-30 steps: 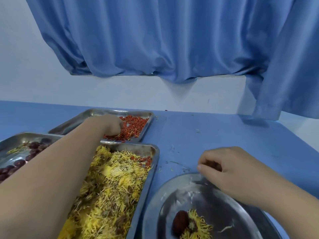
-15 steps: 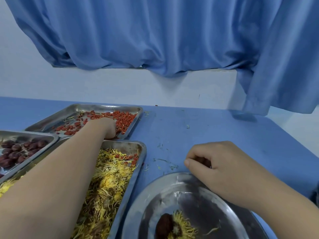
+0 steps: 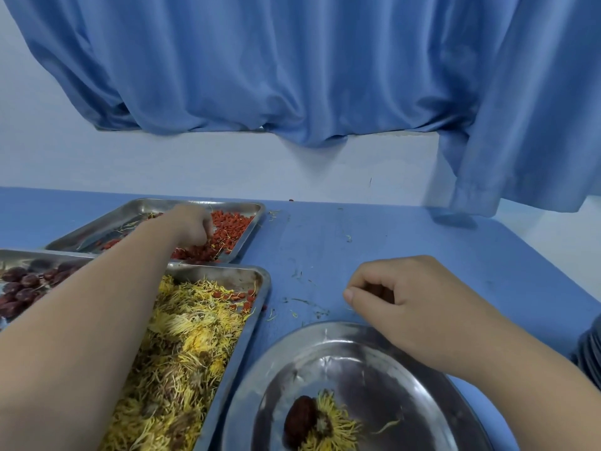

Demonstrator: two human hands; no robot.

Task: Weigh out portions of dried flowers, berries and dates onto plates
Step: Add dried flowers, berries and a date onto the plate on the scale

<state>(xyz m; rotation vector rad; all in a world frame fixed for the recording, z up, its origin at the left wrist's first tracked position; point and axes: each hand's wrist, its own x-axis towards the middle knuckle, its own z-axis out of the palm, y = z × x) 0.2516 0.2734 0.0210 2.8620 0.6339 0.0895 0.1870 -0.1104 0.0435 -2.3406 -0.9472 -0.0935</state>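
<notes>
The fingers (image 3: 203, 236) of the left hand (image 3: 190, 222) are curled down into the red berries (image 3: 232, 222) in the tray (image 3: 146, 203) under them, likely so a pinch can be taken to the plate (image 3: 328, 349). The right hand (image 3: 419, 307) is rested on the desk (image 3: 390, 229) just past the plate, fingers (image 3: 374, 271) curled; whether anything is held cannot be told. Just below them, a date (image 3: 299, 418) and yellow flowers (image 3: 338, 424) are laid on the plate.

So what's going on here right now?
The person's left hand is in the far tray, fingers curled into the red berries, apparently gathering a pinch. The right hand is curled at the far rim of the round plate; whether it holds anything is unclear. The plate already has one date and a dried yellow flower.
</notes>
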